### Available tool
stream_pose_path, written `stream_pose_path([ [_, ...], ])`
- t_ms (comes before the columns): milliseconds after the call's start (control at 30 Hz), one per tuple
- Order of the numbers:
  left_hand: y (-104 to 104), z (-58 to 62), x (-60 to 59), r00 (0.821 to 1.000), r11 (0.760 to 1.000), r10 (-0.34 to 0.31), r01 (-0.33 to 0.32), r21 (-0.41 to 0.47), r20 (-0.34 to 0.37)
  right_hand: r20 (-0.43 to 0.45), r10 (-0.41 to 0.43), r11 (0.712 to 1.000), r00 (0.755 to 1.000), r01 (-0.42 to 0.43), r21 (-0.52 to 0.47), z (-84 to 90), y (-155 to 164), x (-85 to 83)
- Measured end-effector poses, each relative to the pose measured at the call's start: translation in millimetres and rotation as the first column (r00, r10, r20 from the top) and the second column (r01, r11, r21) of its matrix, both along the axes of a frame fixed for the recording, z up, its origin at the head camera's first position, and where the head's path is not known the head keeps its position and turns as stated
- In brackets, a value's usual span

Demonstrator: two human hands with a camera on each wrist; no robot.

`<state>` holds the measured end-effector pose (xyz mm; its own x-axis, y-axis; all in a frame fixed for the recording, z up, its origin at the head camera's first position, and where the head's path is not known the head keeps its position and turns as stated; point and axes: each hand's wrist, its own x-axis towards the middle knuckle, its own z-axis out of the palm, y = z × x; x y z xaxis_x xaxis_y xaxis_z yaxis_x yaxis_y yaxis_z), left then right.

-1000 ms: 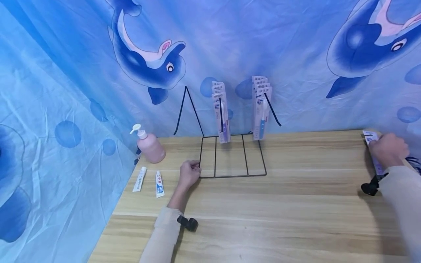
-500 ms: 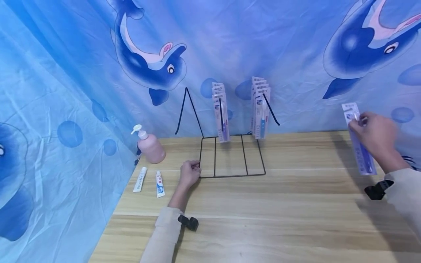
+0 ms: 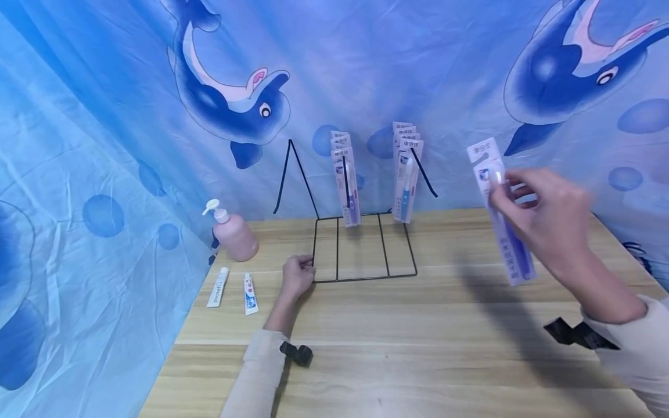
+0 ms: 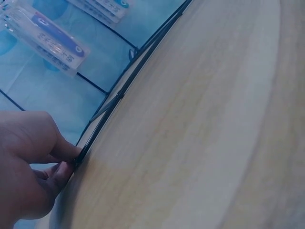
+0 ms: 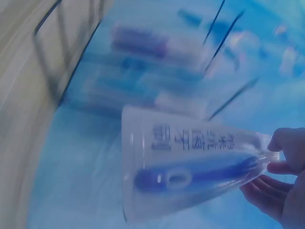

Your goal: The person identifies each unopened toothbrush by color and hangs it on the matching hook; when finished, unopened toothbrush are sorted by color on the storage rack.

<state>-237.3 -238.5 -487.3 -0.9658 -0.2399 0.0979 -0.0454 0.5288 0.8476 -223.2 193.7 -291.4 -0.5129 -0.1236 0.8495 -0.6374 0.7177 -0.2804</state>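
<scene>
In the head view my right hand [image 3: 549,217] holds a packaged toothbrush [image 3: 504,215] with a purple handle above the right part of the table, pinching it by the upper half. The right wrist view shows the clear pack [image 5: 181,164] with its blue-violet handle pointing away from the fingers. My left hand [image 3: 298,276] pinches the front left corner of a black wire display rack [image 3: 366,279], thumb and finger on the wire in the left wrist view. Packaged purple toothbrushes [image 3: 351,203] hang on the rack's middle hook, blue ones [image 3: 405,200] on the right hook. The left hook [image 3: 284,180] is bare.
A pink pump bottle [image 3: 236,237] stands at the back left of the wooden table [image 3: 387,360]. Two small toothpaste tubes, one white [image 3: 218,287] and one white and blue [image 3: 251,294], lie before it. A dolphin-print curtain [image 3: 444,69] hangs behind the rack.
My right hand has lifted the packaged toothbrush from the table's right edge and carried it left toward the rack. My left hand has stayed on the rack's corner.
</scene>
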Motion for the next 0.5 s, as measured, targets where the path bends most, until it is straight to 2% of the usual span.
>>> stream_pose_path([
  [133, 1.5, -2.0, -0.1, 1.0, 1.0, -0.02, 0.02, 0.012, 0.0, -0.003, 0.111, 0.994, 0.994, -0.111, -0.017, 1.2, -27.6, 23.9],
  [267, 2.7, -2.7, -2.4, 0.999, 0.999, -0.035, 0.035, -0.004, -0.008, 0.006, 0.196, 0.98, 0.981, -0.195, -0.046, -4.4, -52.9, 39.2],
  [367, 1.3, -3.1, -3.4, 1.0, 0.999, -0.022, 0.022, -0.026, -0.011, 0.011, 0.261, 0.964, 0.965, -0.26, -0.055, -9.8, -76.0, 43.1],
  [500, -1.4, -3.4, -2.6, 1.0, 1.0, 0.0, 0.0, -0.013, -0.012, 0.019, 0.321, 0.946, 0.947, -0.32, -0.056, -15.3, -108.0, 39.2],
])
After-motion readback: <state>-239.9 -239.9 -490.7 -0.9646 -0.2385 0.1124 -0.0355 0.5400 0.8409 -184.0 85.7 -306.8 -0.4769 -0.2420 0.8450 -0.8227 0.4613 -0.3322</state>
